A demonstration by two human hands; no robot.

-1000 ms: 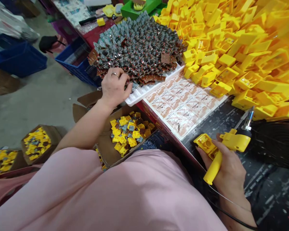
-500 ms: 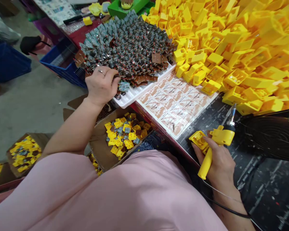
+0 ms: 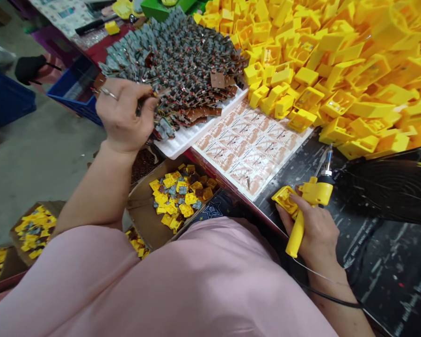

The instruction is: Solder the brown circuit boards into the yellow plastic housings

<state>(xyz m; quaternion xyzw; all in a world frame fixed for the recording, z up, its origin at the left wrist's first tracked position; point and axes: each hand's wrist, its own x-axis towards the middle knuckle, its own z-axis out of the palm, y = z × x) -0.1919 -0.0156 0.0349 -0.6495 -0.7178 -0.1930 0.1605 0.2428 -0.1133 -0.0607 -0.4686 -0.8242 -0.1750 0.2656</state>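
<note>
1. At the tray's [image 3: 199,135] left end, the left hand [image 3: 122,114] sits over the component pile [image 3: 175,61] on the tray, thumb and fingers pressed together, pinching a thin part [image 3: 144,98].
2. Right of the tray, the right hand [image 3: 317,229] wraps a yellow soldering iron [image 3: 294,238] and also holds a yellow housing [image 3: 284,200].
3. Beyond the tray: heaped housings [image 3: 301,70].
4. Touching the tray's long edge: a printed sheet [image 3: 252,150].
5. Below the tray: a cardboard box [image 3: 138,206] of assembled parts [image 3: 178,196].
</note>
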